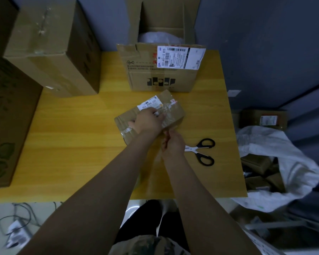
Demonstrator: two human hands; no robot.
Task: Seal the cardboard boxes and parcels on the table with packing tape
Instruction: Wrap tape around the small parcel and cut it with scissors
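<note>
A small cardboard parcel [173, 109] with a white shipping label lies on the yellow table [77, 137], near its middle. Clear packing tape [167, 118] shines across the parcel's top and runs down its near side. My left hand [147, 120] lies flat on top of the parcel and presses the tape down. Just in front of the parcel, my right hand [172, 143] pinches the clear tape at its near end. No tape roll is visible.
Black-handled scissors [201, 150] lie right of my right hand. An open box [162, 70] with a label stands behind the parcel; two large closed boxes [50, 48] occupy the left. A white sack [276, 162] of parcels sits off the table's right edge.
</note>
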